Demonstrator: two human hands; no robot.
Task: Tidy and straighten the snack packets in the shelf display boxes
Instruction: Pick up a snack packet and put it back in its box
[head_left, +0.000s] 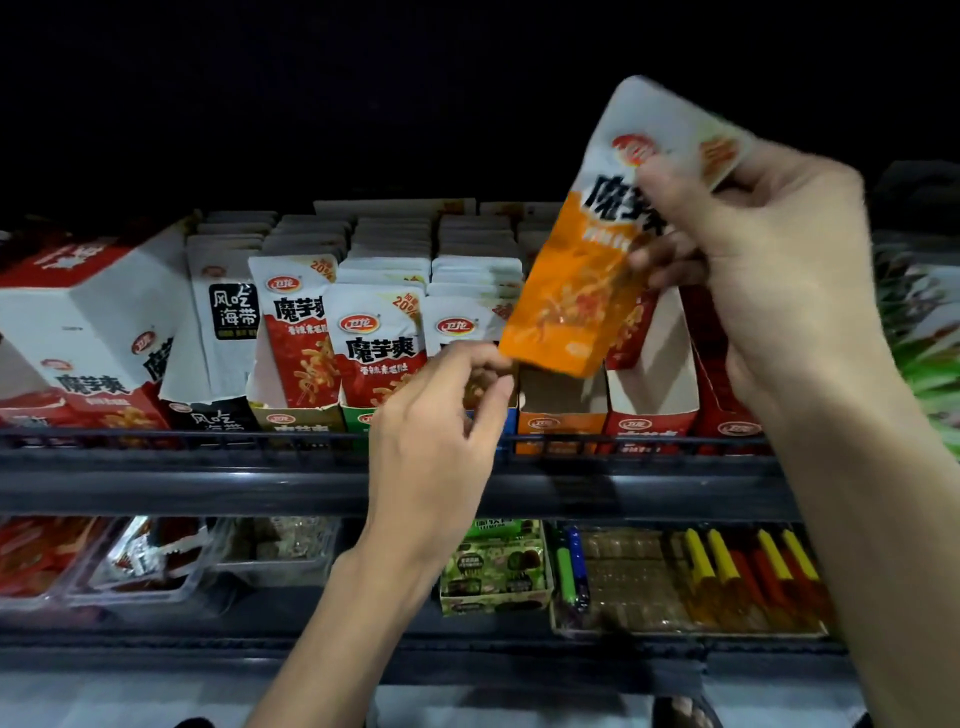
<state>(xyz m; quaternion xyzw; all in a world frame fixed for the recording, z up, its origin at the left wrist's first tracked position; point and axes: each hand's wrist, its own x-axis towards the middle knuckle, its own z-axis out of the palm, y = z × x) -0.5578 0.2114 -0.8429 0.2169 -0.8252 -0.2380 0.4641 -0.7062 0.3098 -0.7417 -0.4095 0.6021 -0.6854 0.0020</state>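
Foil on the orange snack packet (582, 270) looks light, floppy and probably slick. It hangs tilted at centre right of the frame above the orange display box (561, 415). The right hand (769, 249) pinches its top and the left hand (441, 415) pinches its lower corner. The sealed edges seem the firmest hold.

Light: dim; I see only blackness above the shelves.
Upper shelf (182, 488): dark metal, wire rail (156, 440) along its front edge.
Lower shelf (208, 657): dark, same build, directly beneath.
Floor (78, 701): pale strip, low in my view.
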